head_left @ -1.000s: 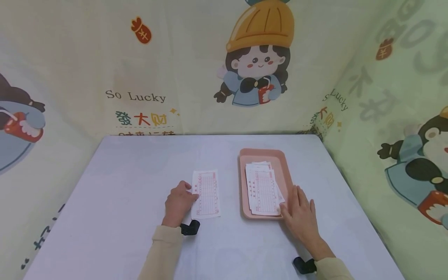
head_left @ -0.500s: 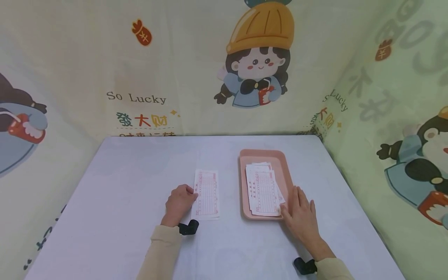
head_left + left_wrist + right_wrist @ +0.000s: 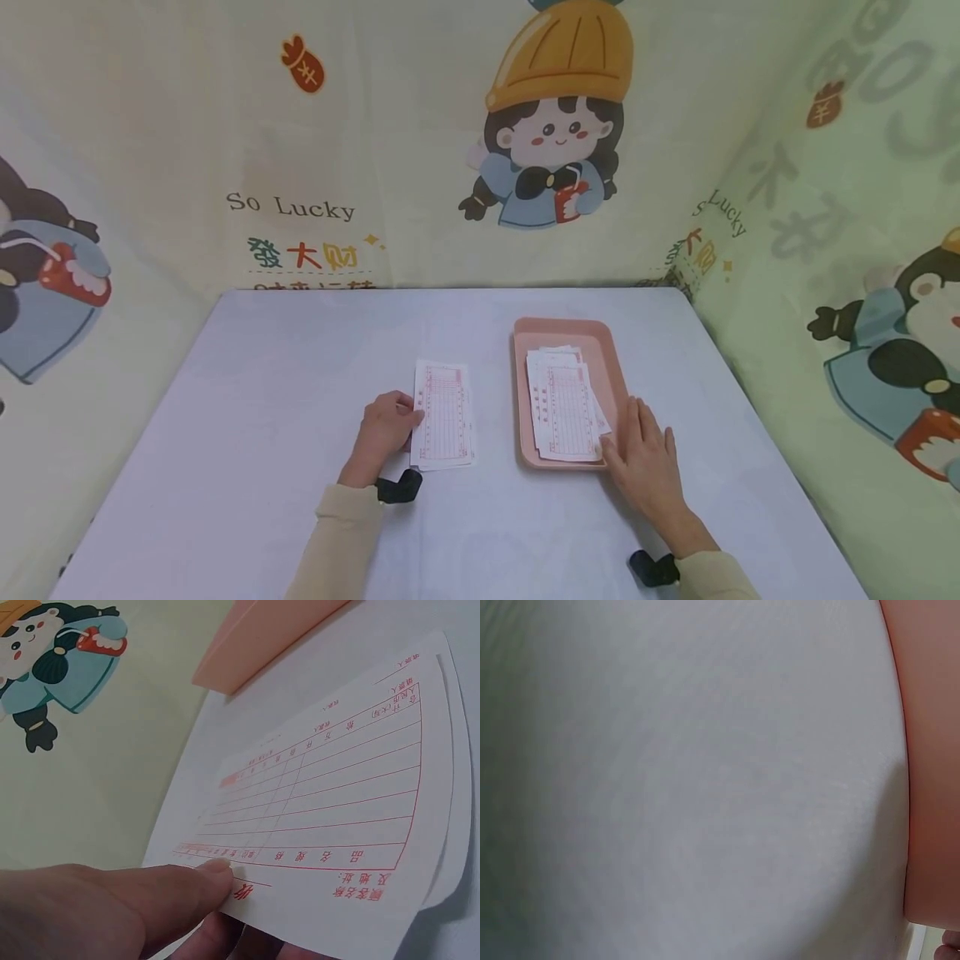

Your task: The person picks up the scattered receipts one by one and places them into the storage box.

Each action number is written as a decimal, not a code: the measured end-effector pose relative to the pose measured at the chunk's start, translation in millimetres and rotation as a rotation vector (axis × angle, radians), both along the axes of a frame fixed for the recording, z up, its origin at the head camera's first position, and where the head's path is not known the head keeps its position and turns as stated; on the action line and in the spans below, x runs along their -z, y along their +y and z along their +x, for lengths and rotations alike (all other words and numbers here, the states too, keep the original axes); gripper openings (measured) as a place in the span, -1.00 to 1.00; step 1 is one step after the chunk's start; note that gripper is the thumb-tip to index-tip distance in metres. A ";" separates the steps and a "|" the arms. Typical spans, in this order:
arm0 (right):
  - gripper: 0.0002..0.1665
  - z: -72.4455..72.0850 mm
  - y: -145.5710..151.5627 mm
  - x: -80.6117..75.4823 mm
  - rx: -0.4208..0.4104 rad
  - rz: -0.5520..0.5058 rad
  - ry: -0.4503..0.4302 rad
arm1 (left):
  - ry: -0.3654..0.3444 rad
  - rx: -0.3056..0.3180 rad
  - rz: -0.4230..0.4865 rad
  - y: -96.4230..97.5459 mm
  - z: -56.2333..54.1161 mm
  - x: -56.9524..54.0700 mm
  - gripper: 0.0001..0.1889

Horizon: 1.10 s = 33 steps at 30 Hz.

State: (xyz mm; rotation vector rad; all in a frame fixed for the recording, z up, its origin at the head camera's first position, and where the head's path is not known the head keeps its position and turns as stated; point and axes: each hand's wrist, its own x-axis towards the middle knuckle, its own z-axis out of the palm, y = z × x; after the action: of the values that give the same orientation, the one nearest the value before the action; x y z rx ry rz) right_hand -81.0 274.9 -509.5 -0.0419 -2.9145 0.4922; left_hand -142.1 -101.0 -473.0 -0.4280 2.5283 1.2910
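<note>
My left hand (image 3: 385, 429) pinches the left edge of a printed receipt slip (image 3: 441, 415) with red grid lines. In the left wrist view the thumb (image 3: 187, 889) lies on top of the slip (image 3: 337, 787) while other fingers curl underneath. Another white sheet (image 3: 459, 787) shows under its edge. To the right, a pink tray (image 3: 600, 333) holds a loose pile of similar slips (image 3: 567, 412). My right hand (image 3: 643, 462) rests with straight fingers against the tray's lower right side. The right wrist view catches just the tray's wall (image 3: 934, 750) and a bit of fingertip in the corner.
A white-covered table (image 3: 300, 358) lies under everything, its back edge meeting a cartoon-printed cloth wall (image 3: 420, 167). More printed cloth (image 3: 825, 208) closes in the right side. Black wrist-camera mounts (image 3: 400, 487) sit at both cuffs.
The left hand's fingers, more spread a second ago, have drawn together on the slip's edge. The top slip looks slightly shifted over the sheets below. The right hand and tray stay in place.
</note>
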 end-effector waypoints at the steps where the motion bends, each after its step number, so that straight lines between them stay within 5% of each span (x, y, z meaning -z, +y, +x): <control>1: -0.01 -0.1 0.0 0.0 -0.001 -0.001 0.001 | 0.004 -0.002 -0.002 -0.1 0.2 -0.2 -0.70; 14: 0.00 -0.7 1.0 2.0 0.000 -0.010 -0.003 | 0.037 -0.021 0.012 -2.7 -1.9 -0.4 -0.67; 33: -0.03 -1.3 0.7 1.1 0.001 -0.011 0.004 | -0.050 -0.017 0.266 -3.2 -4.1 6.3 -0.61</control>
State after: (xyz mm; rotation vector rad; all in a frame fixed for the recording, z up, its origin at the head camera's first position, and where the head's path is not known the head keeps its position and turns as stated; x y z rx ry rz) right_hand -82.2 275.6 -510.6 -0.0439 -2.9076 0.5078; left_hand -146.2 -104.2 -479.3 -0.4179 2.2738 1.5753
